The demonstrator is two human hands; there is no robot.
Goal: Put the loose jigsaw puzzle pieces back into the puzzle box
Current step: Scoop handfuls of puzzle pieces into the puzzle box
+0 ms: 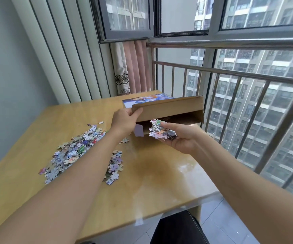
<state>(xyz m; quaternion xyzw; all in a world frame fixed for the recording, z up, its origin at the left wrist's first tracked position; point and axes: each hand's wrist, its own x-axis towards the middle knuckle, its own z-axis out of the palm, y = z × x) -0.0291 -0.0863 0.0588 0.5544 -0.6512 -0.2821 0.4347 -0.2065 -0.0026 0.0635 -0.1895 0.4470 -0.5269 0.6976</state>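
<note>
Cardboard flap of the puzzle box (168, 106) is pinched up by the left hand (124, 120), leaving the open mouth facing the person, its long axis running left to right across the wooden surface (159, 173). The right hand (179, 138) is the nearer one to that mouth: its grip is curled round a handful of pieces (160, 131) held just at the opening. Most loose pieces (75, 150) lie heaped to the left, under the left forearm.
</note>
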